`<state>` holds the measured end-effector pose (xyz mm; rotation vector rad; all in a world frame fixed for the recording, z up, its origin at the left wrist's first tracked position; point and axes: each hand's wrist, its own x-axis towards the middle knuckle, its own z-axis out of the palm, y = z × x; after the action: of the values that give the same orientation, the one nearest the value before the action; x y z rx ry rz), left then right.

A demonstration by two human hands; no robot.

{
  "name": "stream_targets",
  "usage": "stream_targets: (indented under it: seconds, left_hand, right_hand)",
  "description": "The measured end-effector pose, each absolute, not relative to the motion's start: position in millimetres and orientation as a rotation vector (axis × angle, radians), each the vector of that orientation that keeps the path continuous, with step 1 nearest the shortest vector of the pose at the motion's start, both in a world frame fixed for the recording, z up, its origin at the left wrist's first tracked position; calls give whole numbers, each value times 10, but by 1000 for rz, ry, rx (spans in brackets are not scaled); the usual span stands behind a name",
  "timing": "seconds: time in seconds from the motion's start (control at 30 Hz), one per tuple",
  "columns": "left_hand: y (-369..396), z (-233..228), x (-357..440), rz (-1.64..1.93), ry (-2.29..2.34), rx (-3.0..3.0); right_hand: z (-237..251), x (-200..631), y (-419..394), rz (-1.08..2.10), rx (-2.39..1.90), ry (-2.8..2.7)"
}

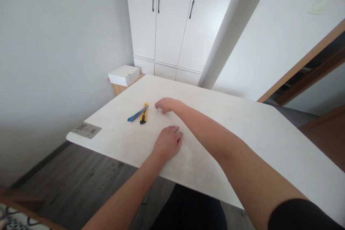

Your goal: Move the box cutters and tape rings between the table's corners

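My right hand [165, 104] reaches across the white table [242, 129], fingers curled over a small whitish object [160, 109] that is mostly hidden under them. Just left of it lie a yellow utility knife [144, 113] and a blue pen [137, 114], crossing each other on the tabletop. My left hand [168, 142] rests palm down on the table nearer to me, fingers loosely together, holding nothing.
A grey card or sticker [86, 129] sits at the table's left corner. A white box [123, 75] rests on a low wooden stand beyond the far-left corner. White cupboards [172, 21] stand behind. Dark wood floor lies below the table's near edge.
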<state>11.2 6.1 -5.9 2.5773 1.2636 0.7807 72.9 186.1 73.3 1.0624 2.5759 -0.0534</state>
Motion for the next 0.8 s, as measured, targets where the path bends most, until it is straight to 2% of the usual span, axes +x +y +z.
stream_targets:
  seconds: [0.6,0.8]
  left_hand:
    - [64,-56,110,782,1255,2593]
    - [67,-48,103,808,1250,2593]
  right_hand:
    - [761,728,1760,-87,1179,2565]
    - [1049,1425,1248,-54,1415,2474]
